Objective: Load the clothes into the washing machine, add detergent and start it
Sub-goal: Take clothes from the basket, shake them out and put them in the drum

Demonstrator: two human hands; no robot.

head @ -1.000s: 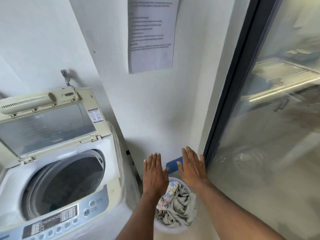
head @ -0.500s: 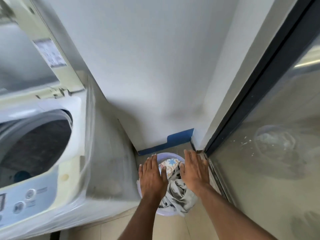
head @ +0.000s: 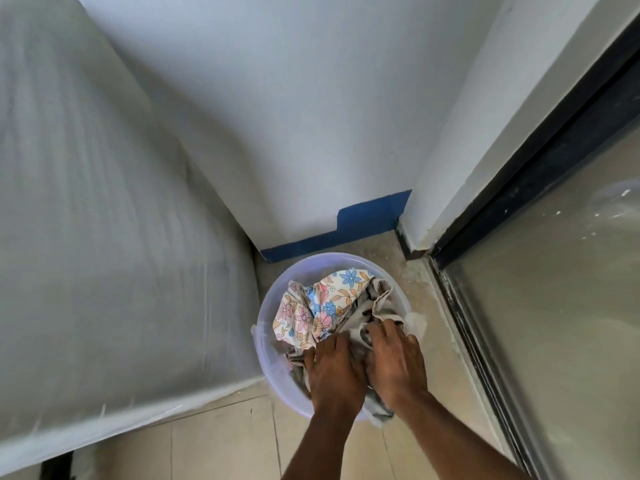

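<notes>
Lilac plastic, translucent — that is the basin (head: 266, 344) on the floor tiles, and the clothes (head: 322, 306) are all in it yet: a floral piece toward 11 o'clock of the pile, grey cloth toward 3 and 5. By my reckoning the task has barely begun; nothing is loaded, and no detergent shows in view. Only the washer (head: 114, 237), its side under a plastic wrap, fills the 9 o'clock half of the view, just beside the basin.

Both hands are down in the pile at its 6 o'clock edge. The left hand (head: 332, 370) has its fingers dug into grey cloth, curled round a bunch of it. The right hand (head: 394, 358), touching the left, grips the grey fabric the same way — knuckles up, fingertips buried. Lifting, carrying, dosing and starting all remain.
</notes>
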